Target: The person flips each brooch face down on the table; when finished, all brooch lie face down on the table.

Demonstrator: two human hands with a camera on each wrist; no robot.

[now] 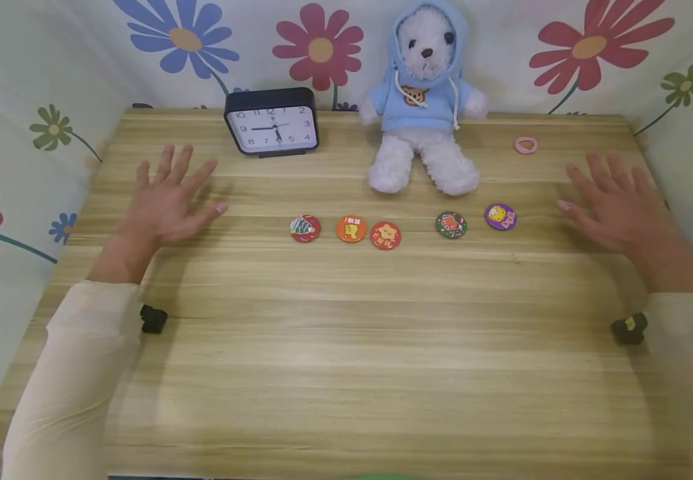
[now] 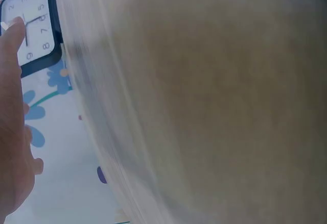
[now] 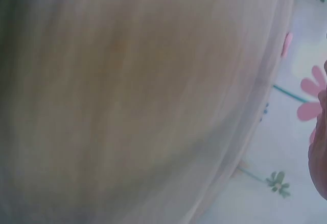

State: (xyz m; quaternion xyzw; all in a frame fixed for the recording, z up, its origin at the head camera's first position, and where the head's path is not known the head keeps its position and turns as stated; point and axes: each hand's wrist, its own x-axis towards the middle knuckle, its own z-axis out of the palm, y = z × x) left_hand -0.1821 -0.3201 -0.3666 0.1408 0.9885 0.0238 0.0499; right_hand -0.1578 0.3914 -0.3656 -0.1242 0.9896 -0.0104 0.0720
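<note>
My left hand (image 1: 169,197), fingers spread, is over the left part of the wooden table, nearest the black desk clock (image 1: 272,123). On the right side my right hand (image 1: 613,200) also has its fingers spread and holds nothing. Between the hands lie several round badges in a loose row: a red one with a tree (image 1: 305,228), an orange one (image 1: 351,229), a red one with a star shape (image 1: 385,235), a green one (image 1: 451,225) and a purple one (image 1: 500,217). The purple badge is closest to my right hand. In the left wrist view the thumb (image 2: 11,50) overlaps the clock face.
A white plush bear (image 1: 427,100) in a blue hoodie sits at the table's back edge. A pink ring-shaped item (image 1: 526,145) lies right of it. Flower-printed cloth (image 1: 496,40) hangs behind. Small black objects (image 1: 154,319) show beside both sleeves. The wooden table (image 1: 382,360) extends toward me.
</note>
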